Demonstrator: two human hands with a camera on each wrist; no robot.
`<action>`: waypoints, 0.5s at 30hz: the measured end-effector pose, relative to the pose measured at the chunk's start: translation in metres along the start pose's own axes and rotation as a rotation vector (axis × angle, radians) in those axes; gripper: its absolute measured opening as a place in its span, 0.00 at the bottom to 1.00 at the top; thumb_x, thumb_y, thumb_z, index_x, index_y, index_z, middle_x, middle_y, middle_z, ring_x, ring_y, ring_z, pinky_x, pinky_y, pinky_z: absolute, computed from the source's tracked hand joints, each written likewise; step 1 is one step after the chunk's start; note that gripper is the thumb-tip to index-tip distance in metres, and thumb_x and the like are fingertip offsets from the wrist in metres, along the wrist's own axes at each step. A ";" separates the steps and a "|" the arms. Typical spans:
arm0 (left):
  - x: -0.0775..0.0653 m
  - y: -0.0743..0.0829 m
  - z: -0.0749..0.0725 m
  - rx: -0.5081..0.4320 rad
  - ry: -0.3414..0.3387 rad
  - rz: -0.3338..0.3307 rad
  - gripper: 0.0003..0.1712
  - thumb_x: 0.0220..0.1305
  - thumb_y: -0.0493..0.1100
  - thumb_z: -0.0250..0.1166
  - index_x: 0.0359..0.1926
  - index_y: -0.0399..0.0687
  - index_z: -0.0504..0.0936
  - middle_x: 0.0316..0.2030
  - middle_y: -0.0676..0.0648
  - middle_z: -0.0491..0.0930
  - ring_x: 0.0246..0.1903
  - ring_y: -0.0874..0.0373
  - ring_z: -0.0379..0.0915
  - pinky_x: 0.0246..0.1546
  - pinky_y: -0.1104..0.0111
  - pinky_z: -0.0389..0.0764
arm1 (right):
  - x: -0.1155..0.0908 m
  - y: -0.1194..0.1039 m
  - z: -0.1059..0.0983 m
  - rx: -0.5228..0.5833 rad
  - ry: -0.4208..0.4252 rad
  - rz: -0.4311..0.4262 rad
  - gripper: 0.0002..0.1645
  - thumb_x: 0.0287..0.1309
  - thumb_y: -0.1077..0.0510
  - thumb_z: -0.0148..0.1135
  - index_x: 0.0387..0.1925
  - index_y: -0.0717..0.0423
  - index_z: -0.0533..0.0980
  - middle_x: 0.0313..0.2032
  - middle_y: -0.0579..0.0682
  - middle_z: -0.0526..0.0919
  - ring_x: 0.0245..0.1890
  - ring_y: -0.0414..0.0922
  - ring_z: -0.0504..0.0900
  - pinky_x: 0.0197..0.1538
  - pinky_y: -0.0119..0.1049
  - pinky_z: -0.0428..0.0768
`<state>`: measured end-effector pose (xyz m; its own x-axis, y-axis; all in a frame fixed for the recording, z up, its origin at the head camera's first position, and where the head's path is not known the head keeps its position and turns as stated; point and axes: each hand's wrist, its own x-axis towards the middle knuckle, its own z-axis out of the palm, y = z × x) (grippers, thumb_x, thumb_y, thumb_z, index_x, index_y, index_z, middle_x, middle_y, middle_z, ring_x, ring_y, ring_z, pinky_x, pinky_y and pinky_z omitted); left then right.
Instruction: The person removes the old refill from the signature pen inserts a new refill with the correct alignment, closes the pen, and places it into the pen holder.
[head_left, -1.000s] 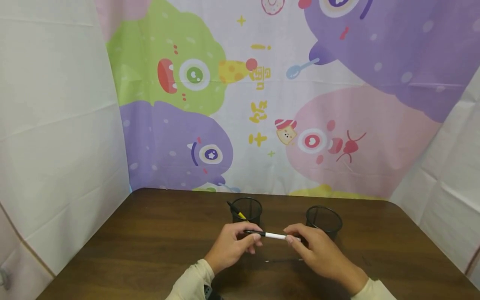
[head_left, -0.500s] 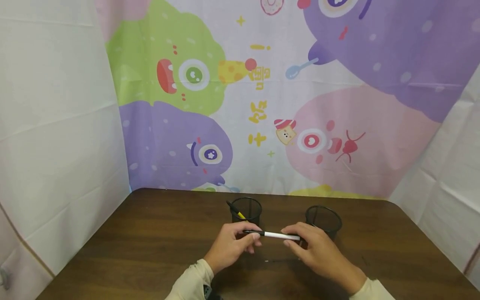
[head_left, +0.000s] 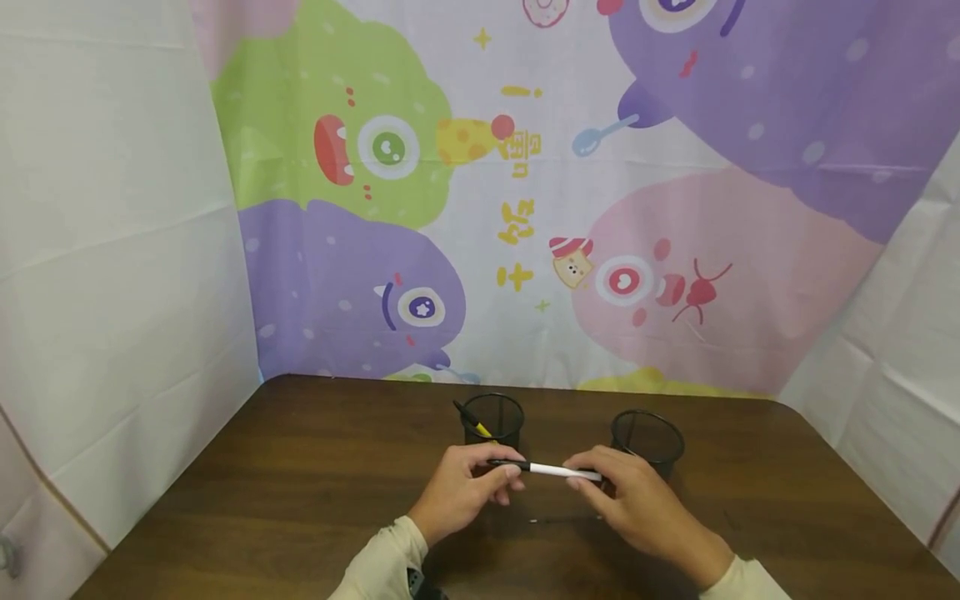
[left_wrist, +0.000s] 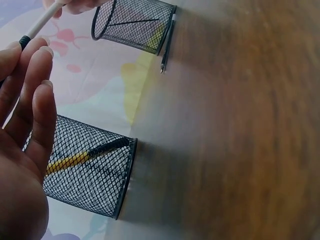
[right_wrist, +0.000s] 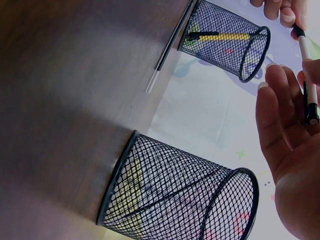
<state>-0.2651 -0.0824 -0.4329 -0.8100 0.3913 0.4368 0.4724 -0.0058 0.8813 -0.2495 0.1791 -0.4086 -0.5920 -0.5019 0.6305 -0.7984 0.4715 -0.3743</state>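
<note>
A white pen (head_left: 550, 471) with a black grip section is held level above the table between both hands. My left hand (head_left: 461, 492) pinches its black end between thumb and fingers. At the other end, my right hand (head_left: 641, 504) grips the white barrel; the right wrist view shows the pen's black clip (right_wrist: 306, 97) by the palm. A thin dark pen refill (head_left: 567, 520) with a pale end lies on the table below the hands, seen also in the left wrist view as a dark refill (left_wrist: 169, 45).
Behind the left hand stands a black mesh pen holder (head_left: 504, 429) with a yellow-and-black pen (head_left: 472, 422) leaning inside. Another mesh holder (right_wrist: 170, 190) stands behind the right hand. The wooden table (head_left: 315, 467) ends at a printed cloth (head_left: 517, 333), with white cloth at both sides.
My right thumb and fingers have shifted slightly left along the pen, and more of its white barrel shows. The left hand stays in place.
</note>
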 end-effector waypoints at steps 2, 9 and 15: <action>0.000 0.000 -0.001 -0.005 -0.002 0.000 0.08 0.68 0.39 0.67 0.45 0.42 0.86 0.31 0.43 0.87 0.23 0.58 0.80 0.28 0.62 0.86 | 0.000 0.000 0.000 0.018 -0.012 0.009 0.14 0.60 0.64 0.70 0.44 0.44 0.81 0.31 0.35 0.78 0.22 0.29 0.72 0.23 0.27 0.76; 0.000 0.000 -0.002 0.000 -0.012 0.009 0.09 0.68 0.39 0.67 0.46 0.42 0.86 0.31 0.43 0.87 0.23 0.59 0.80 0.29 0.62 0.86 | 0.000 0.000 0.001 0.021 -0.015 0.003 0.07 0.66 0.61 0.65 0.43 0.45 0.81 0.28 0.32 0.74 0.22 0.29 0.70 0.22 0.26 0.74; 0.001 0.000 -0.001 0.011 -0.023 0.038 0.08 0.70 0.38 0.65 0.47 0.41 0.86 0.32 0.43 0.87 0.23 0.59 0.80 0.28 0.61 0.86 | 0.000 0.002 0.000 -0.002 -0.005 -0.017 0.07 0.65 0.62 0.65 0.41 0.46 0.81 0.28 0.32 0.74 0.23 0.29 0.70 0.24 0.25 0.74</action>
<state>-0.2666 -0.0827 -0.4326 -0.7829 0.4125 0.4658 0.5069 -0.0111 0.8619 -0.2511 0.1798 -0.4094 -0.5794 -0.5136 0.6329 -0.8079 0.4647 -0.3625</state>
